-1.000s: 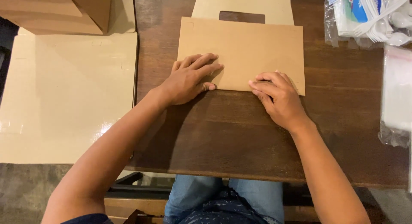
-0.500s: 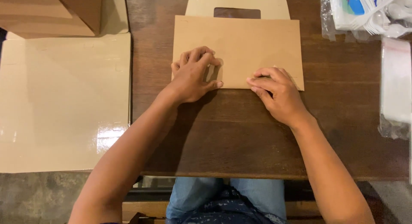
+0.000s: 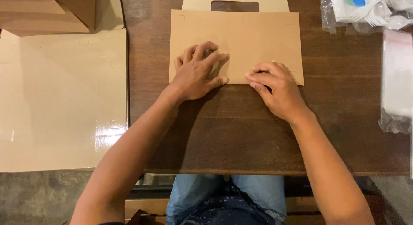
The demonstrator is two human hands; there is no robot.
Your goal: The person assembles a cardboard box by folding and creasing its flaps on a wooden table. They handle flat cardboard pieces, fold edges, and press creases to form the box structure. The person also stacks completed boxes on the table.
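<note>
A flat brown cardboard piece with a pale flap and a cut-out handle slot at its far end lies on the dark wooden table. My left hand presses flat on its near left part, fingers spread. My right hand rests on its near right edge, fingertips curled onto the cardboard. Neither hand lifts the piece off the table.
A large glossy beige cardboard sheet lies left of the table, with a brown box at its far end. Clear plastic bags of white items sit at the far right, and another clear bag along the right edge.
My left hand has slid a little to the right along the cardboard's near edge. The right hand stays at the near right edge.
</note>
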